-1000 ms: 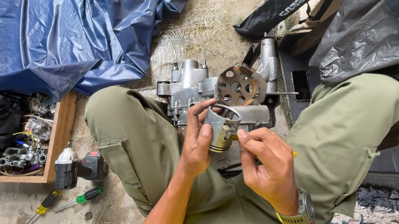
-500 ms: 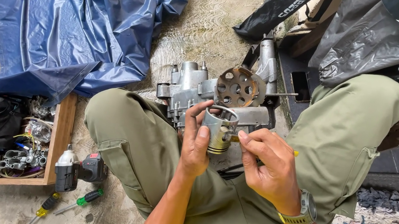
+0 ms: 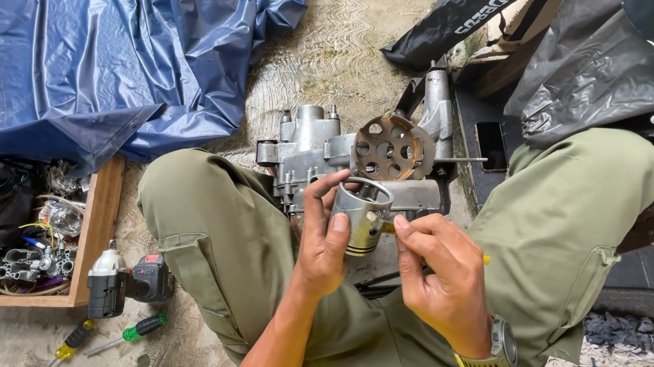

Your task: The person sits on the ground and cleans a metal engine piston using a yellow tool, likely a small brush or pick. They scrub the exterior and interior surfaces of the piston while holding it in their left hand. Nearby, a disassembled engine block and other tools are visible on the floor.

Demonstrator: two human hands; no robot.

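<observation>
Concrete floor; left hand grips piston, right hand pinching.

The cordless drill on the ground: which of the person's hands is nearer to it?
Left. The left hand, holding the metal piston, is closer to the cordless drill; the right hand lies farther away, beyond the piston.

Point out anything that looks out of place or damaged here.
The perforated round disc on the engine block looks rusty brown against grey metal. Two screwdrivers lie loose on the ground beside the wooden box. Nothing else stands out.
</observation>
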